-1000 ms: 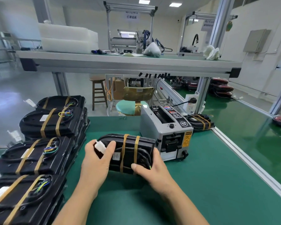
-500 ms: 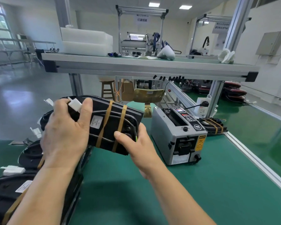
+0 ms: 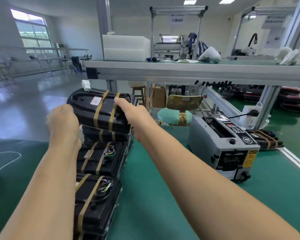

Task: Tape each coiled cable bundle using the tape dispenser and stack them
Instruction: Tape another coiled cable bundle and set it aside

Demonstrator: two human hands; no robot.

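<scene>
— What is seen first?

— A green table (image 3: 163,196) is seen, and everything is set on it. A grey shelf (image 3: 197,70) is fixed above its far side.

— What is stood on the table?

— A grey tape machine (image 3: 220,144) is stood on the right. A row of black bundles (image 3: 97,170) is laid on the left, each one wrapped with two brown bands of tape. One more taped bundle (image 3: 267,141) is laid behind the tape machine.

— Where is the bundle being worked on?

— The top bundle (image 3: 100,110) is held up between the two hands, just above the far end of the row. It is tilted, with its far end raised. A white plug (image 3: 86,84) is stuck up from its far corner, and a white label (image 3: 95,100) is stuck on top.

— How is it held?

— The right hand (image 3: 135,116) is wrapped round its right end, with a finger laid on top beside a tape band. The left hand (image 3: 64,122) is pressed against its left end. That hand is blurred, so it cannot be told how tightly it is closed.
</scene>
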